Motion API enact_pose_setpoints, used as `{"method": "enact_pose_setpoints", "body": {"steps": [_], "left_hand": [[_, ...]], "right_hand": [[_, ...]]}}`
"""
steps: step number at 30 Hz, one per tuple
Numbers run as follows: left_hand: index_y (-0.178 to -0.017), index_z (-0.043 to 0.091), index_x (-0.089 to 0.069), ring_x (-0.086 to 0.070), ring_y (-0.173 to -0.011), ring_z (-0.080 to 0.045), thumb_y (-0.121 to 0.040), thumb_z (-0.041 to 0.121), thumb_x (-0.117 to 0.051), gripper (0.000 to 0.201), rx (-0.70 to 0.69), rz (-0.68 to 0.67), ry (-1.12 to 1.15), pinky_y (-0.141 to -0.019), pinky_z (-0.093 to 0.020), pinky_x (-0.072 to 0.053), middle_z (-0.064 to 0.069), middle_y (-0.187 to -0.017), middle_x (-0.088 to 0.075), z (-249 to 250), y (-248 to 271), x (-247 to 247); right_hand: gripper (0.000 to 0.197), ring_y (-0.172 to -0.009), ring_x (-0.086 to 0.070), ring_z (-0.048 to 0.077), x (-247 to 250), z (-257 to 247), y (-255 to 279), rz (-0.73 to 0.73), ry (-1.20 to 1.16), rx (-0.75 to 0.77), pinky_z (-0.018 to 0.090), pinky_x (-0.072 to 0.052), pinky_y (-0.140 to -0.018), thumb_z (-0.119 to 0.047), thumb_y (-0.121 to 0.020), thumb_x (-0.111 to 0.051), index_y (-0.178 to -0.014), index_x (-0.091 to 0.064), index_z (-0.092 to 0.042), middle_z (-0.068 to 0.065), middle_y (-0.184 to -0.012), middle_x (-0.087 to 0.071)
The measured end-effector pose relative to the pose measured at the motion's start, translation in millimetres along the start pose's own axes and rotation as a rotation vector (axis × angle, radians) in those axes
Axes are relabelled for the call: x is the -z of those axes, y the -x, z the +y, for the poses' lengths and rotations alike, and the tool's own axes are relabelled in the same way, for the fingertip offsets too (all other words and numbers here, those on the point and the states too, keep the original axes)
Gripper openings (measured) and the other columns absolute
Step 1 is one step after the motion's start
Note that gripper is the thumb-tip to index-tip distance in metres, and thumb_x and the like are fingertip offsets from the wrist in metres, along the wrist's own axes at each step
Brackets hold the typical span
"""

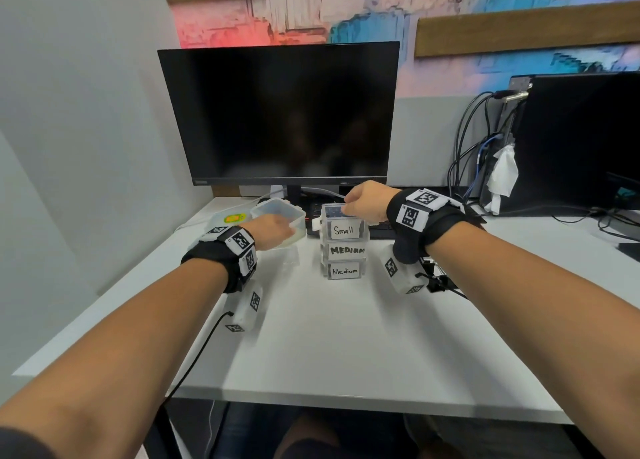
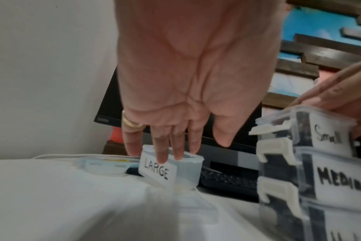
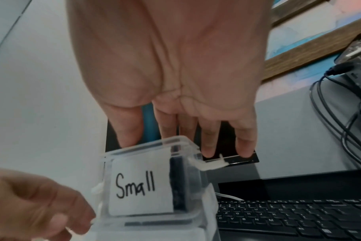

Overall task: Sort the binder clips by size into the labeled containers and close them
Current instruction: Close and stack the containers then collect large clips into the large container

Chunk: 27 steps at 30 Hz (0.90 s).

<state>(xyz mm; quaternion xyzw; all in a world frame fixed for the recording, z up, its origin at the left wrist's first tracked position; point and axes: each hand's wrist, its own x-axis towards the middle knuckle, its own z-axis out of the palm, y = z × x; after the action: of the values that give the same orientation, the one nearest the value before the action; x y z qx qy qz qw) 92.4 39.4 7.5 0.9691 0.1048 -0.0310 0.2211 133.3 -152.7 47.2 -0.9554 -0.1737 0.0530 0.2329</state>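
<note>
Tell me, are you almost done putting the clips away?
Nearly. The Small box sits on two closed Medium boxes, filled with dark clips. The right hand rests on its lid, whose side latch still sticks out. The left hand reaches the open Large box; its lid lies beside it.

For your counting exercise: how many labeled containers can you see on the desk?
4. Three are stacked: Small container on top, MEDIUM container beneath, Medium container at the bottom. The LARGE container sits left, under the left hand. Others may be hidden.

Even, soft indoor light; wrist views motion-blurred, head view bowed at edges.
</note>
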Motion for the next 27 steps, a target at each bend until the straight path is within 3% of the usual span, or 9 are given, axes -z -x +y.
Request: {"method": "enact_pose_setpoints", "body": {"steps": [3,5,8,11,17,20,23,25,27], "left_hand": [[-0.136,0.005,-0.047,-0.043,-0.130,-0.028,-0.103,0.024,-0.034,0.041,0.042,-0.022,-0.224,-0.107,-0.033,-0.033,-0.013,-0.142,-0.046,-16,-5,-6],[-0.140,0.006,-0.043,-0.039,-0.135,-0.025,-0.102,0.027,-0.035,0.044,0.070,-0.051,-0.316,-0.108,-0.031,-0.030,-0.012,-0.146,-0.042,-26,-8,-9],[-0.146,0.014,-0.034,-0.030,-0.141,-0.021,-0.101,0.027,-0.040,0.048,0.078,-0.104,-0.391,-0.111,-0.028,-0.024,-0.005,-0.153,-0.031,-37,-11,-12],[-0.144,0.021,-0.039,-0.032,-0.140,-0.019,-0.098,0.029,-0.044,0.047,0.066,-0.157,-0.454,-0.112,-0.028,-0.025,0.000,-0.153,-0.033,-43,-18,-15],[-0.111,0.022,-0.069,-0.060,-0.111,-0.019,-0.082,0.034,-0.062,0.032,-0.008,-0.138,-0.492,-0.094,-0.026,-0.045,0.004,-0.120,-0.065,-41,-22,-20],[-0.100,0.018,-0.071,-0.062,-0.096,-0.018,-0.077,0.033,-0.072,0.028,-0.002,-0.139,-0.475,-0.081,-0.024,-0.049,0.003,-0.109,-0.068,-37,-23,-19],[-0.123,0.015,-0.055,-0.053,-0.102,-0.019,-0.072,0.029,-0.081,0.059,0.030,-0.177,-0.426,-0.078,-0.022,-0.038,-0.001,-0.122,-0.057,-34,-25,-20],[-0.137,0.016,-0.042,-0.051,-0.118,-0.024,-0.071,0.030,-0.082,0.078,0.053,-0.168,-0.408,-0.084,-0.024,-0.038,-0.003,-0.136,-0.049,-35,-26,-23],[-0.142,0.016,-0.037,-0.047,-0.127,-0.024,-0.071,0.030,-0.081,0.084,0.064,-0.154,-0.415,-0.091,-0.026,-0.038,-0.002,-0.143,-0.045,-36,-29,-28]], "right_hand": [[0.048,-0.119,-0.055,0.021,-5,-6,-1,-0.039,0.041,0.036,0.029,-0.045,-0.090,-0.041,-0.095,-0.051,-0.134,-0.053,-0.014,0.004,-0.131,-0.059],[0.053,-0.123,-0.053,0.022,-7,-8,-2,-0.042,0.059,0.040,0.029,-0.043,-0.090,-0.042,-0.094,-0.051,-0.139,-0.048,-0.014,0.004,-0.135,-0.055],[0.055,-0.124,-0.052,0.021,-7,-8,-2,-0.044,0.070,0.038,0.028,-0.042,-0.090,-0.043,-0.094,-0.050,-0.141,-0.045,-0.015,0.003,-0.137,-0.054],[0.050,-0.123,-0.052,0.023,-6,-8,-1,-0.049,0.087,0.044,0.033,-0.044,-0.096,-0.042,-0.095,-0.050,-0.136,-0.051,-0.014,0.003,-0.137,-0.055],[0.052,-0.126,-0.050,0.022,-4,-9,-2,-0.073,0.115,0.041,0.032,-0.042,-0.095,-0.043,-0.094,-0.050,-0.139,-0.048,-0.016,0.002,-0.140,-0.051],[0.058,-0.132,-0.045,0.021,-4,-8,-2,-0.077,0.126,0.029,0.035,-0.039,-0.103,-0.044,-0.093,-0.051,-0.145,-0.040,-0.019,0.000,-0.145,-0.046],[0.059,-0.133,-0.044,0.021,-2,-6,-1,-0.088,0.150,0.020,0.037,-0.036,-0.106,-0.043,-0.093,-0.052,-0.146,-0.038,-0.021,-0.001,-0.145,-0.047],[0.058,-0.131,-0.046,0.022,0,-4,0,-0.093,0.160,0.016,0.037,-0.037,-0.105,-0.042,-0.094,-0.052,-0.146,-0.038,-0.020,0.000,-0.142,-0.050],[0.057,-0.128,-0.048,0.023,2,-3,1,-0.095,0.163,0.010,0.038,-0.038,-0.103,-0.041,-0.093,-0.054,-0.143,-0.043,-0.017,0.002,-0.139,-0.053]]}}
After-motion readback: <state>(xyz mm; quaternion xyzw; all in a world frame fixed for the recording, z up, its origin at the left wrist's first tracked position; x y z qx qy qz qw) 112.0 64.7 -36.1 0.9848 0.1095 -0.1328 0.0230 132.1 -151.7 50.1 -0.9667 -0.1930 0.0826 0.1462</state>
